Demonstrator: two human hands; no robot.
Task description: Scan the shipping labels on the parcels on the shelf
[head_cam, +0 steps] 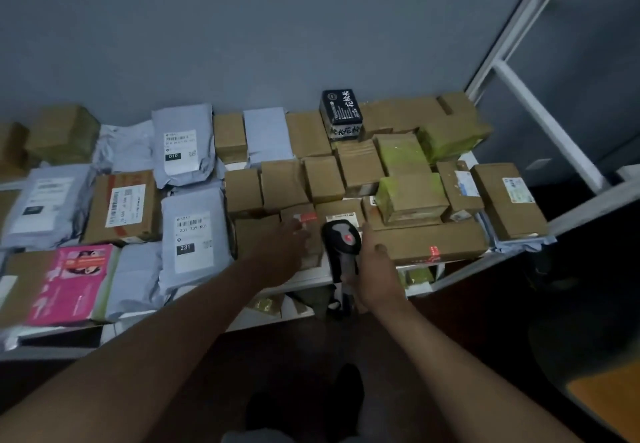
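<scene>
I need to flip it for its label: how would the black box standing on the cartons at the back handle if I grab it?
The black box looks like rigid printed card, so probably stiff. It stands upright on uneven cartons, so a push could tip it. Weight cannot be judged.

One handheld barcode scanner (341,245), one black printed box (341,113) and one pink package (74,283) show. Grey poly mailers and brown cardboard boxes crowd the shelf (304,278), too many and too overlapped to count exactly.

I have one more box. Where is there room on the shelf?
Hardly any. A bare white strip shows on the shelf at its front edge, between the left hand and the scanner. Everywhere else parcels sit packed edge to edge, some stacked.
</scene>
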